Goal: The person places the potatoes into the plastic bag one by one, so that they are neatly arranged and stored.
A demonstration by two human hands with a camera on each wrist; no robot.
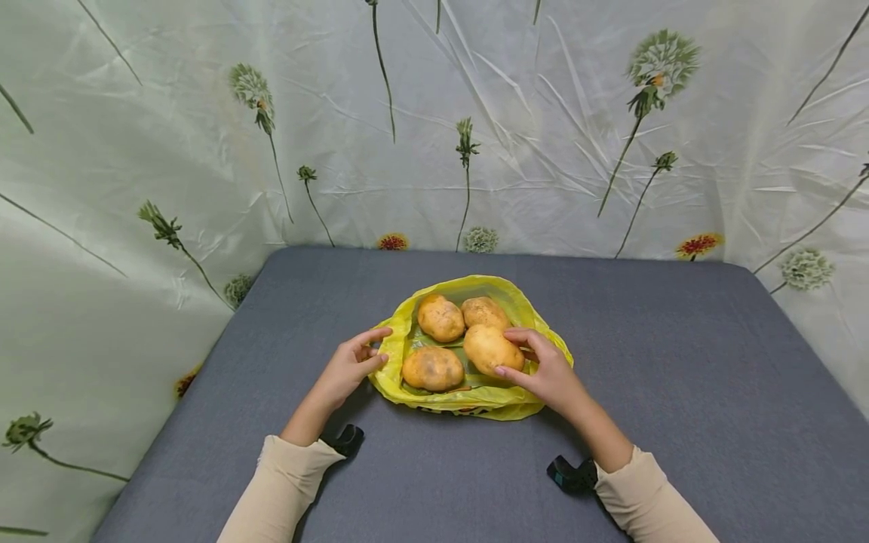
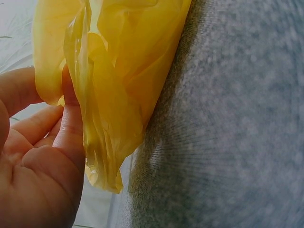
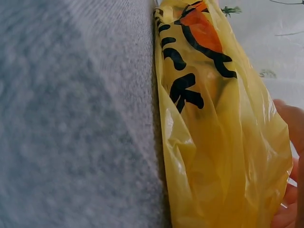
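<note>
A yellow plastic bag (image 1: 543, 324) lies with its mouth spread wide, and several potatoes (image 1: 433, 368) are inside it. My right hand (image 1: 553, 377) grips one potato (image 1: 490, 348) at the bag's right side, thumb on the near end and fingers on the far end. That potato overlaps another potato (image 1: 485, 311) behind it. At the left rim, my left hand (image 1: 339, 373) holds the bag's edge between thumb and fingers. Up close in the left wrist view, the thumb lies against the folded plastic (image 2: 109, 95). The right wrist view shows the bag's printed side (image 3: 213, 142), which hides the potato.
The bag rests on a table with a grey cloth cover (image 1: 434, 483). Behind and to the left hangs a pale curtain (image 1: 543, 151) printed with flowers. Black straps (image 1: 572, 475) sit at both wrists, below beige sleeves (image 1: 652, 494).
</note>
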